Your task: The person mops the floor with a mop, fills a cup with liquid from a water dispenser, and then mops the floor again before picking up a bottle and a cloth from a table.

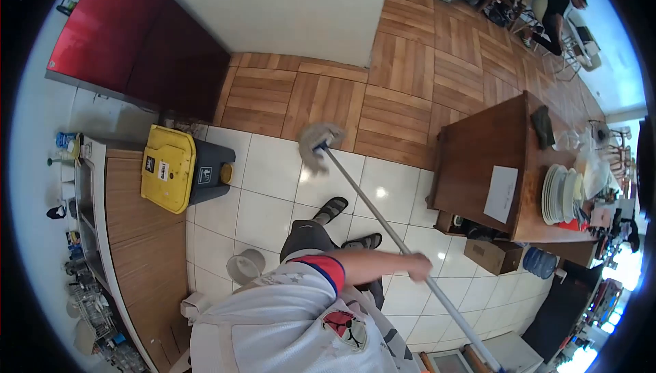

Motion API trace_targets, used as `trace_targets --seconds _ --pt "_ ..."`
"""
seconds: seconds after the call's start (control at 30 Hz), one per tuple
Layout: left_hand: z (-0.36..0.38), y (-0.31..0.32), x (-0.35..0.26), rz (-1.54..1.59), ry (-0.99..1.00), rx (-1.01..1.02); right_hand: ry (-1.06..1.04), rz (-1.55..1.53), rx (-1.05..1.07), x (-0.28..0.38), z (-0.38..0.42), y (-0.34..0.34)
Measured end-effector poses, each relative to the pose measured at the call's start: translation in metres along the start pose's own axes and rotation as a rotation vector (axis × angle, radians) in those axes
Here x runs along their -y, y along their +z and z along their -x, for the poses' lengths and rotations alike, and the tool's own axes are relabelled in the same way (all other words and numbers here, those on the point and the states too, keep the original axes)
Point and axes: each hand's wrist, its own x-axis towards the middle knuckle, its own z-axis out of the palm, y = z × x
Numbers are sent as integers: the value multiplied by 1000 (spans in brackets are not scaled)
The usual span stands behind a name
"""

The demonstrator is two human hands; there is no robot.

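My left hand [419, 267] is closed round the metal handle of a mop [372, 210]. The handle slants from the lower right up to the mop head. That grey string head [318, 146] lies on the floor where the white tiles meet the wood-patterned floor. My left arm reaches across in front of me, out of a white sleeve with red and blue trim. My right hand is out of view. My feet, in dark sandals [333, 210], stand on the white tiles [270, 168] just behind the mop head.
A grey bin with a yellow lid [167, 168] and a white bucket [245, 266] stand on the left. Beyond them is a red fridge [130, 38]. On the right, a wooden counter [478, 161] holds stacked plates [555, 195]. A person [557, 18] sits far off at the upper right.
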Motion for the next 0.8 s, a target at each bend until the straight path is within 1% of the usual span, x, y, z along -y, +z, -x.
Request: trace_targets --seconds 0.03,0.07,0.1,0.13,0.17,0.2,0.23,0.27,0.3,0.33,0.37,0.4,0.47,0.5,0.53,0.57,0.6,0.63,0.67,0.7,0.73,0.77,0.8 --pt "13 -7 44 -49 -60 -49 -30 205 -244 -11 53 87" --pt "34 -12 93 -23 -169 -244 -24 207 -226 -42 61 101" --pt "78 -41 122 24 -317 -388 274 34 -14 -85 71 106" --pt "104 -49 182 -11 -391 -477 573 -142 194 -117 80 117" --pt "149 -79 222 -131 -453 -468 506 -62 160 -125 137 192" --pt "200 -109 244 -220 -619 -560 678 -215 388 -145 170 220" --pt "244 -115 285 -103 -726 -730 687 -144 536 -135 220 273" --pt "292 -128 300 -214 -748 -802 649 -151 730 -138 260 298" --pt "333 -141 291 -161 -930 -720 668 -151 840 -121 299 328" --pt "363 -136 284 -120 -1026 -814 683 -307 939 -122 331 340" --pt "379 -131 281 -77 -1118 -907 690 -340 994 -113 352 348" --pt "380 -124 278 -74 -1124 -911 711 -393 1007 -115 360 343" --pt "371 -106 270 -319 -1236 -786 614 -303 1116 -127 337 318" --pt "350 -96 282 -121 -1202 -688 614 -276 1122 -131 310 302" --pt "322 -98 259 -139 -1118 -530 644 -252 1088 -130 281 285" --pt "284 -91 247 -364 -1036 -362 633 -47 980 -129 245 256" --pt "240 -71 228 -414 -1027 -494 594 -99 963 -125 202 230" --pt "208 -66 194 -256 -869 -454 598 12 818 -111 163 203" --pt "186 -69 150 -155 -650 -399 579 12 814 -110 100 139" --pt "167 -69 102 -63 -521 -382 587 -154 970 -72 58 128" --pt "141 -56 71 -25 -372 -375 457 53 519 -12 67 146" --pt "116 -44 38 70 -259 -272 283 89 385 21 42 136" --pt "108 -46 3 110 -91 -174 184 74 314 50 23 126"
